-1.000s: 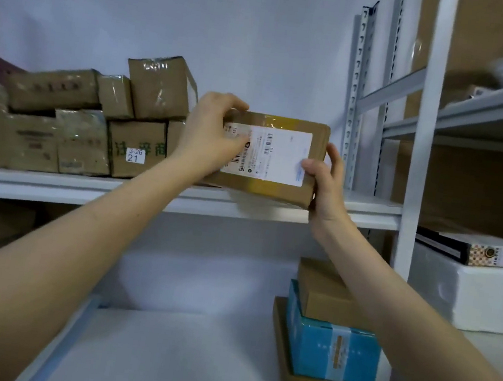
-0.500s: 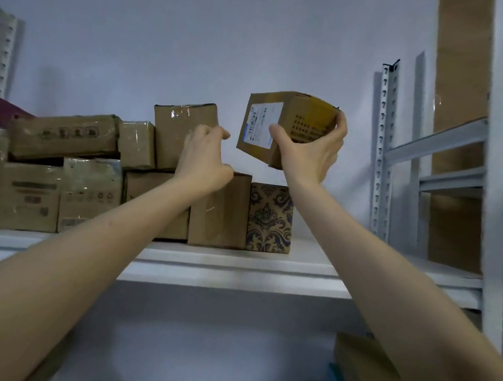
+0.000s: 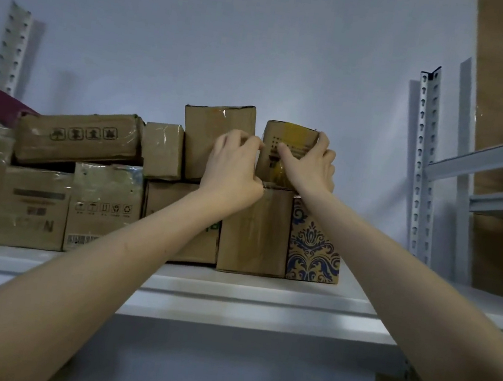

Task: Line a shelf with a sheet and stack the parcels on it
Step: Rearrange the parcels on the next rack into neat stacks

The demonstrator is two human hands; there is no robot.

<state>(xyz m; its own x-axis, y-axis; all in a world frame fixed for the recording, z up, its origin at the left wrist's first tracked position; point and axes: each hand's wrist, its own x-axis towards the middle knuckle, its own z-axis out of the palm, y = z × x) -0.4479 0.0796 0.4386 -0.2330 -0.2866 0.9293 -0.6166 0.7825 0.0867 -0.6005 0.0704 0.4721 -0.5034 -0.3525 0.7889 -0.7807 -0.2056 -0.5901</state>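
A small brown parcel with yellow tape (image 3: 286, 137) stands on top of a plain brown box (image 3: 254, 232) in the second tier of the stack. My right hand (image 3: 309, 166) grips its front and right side. My left hand (image 3: 234, 169) touches its left edge, fingers curled at the gap beside a taller taped box (image 3: 216, 131). The stack rests on the white shelf (image 3: 231, 286). No separate lining sheet can be made out on the shelf.
More brown parcels (image 3: 78, 135) fill the shelf to the left in two tiers. A blue-and-gold patterned box (image 3: 312, 249) ends the bottom row. The right part of the shelf is bare up to a perforated upright (image 3: 423, 161). Another rack (image 3: 501, 178) stands at the right.
The parcel came up from in front of the shelf edge, was carried in my right hand alone, and now sits on the plain brown box. My left hand moved back onto it.
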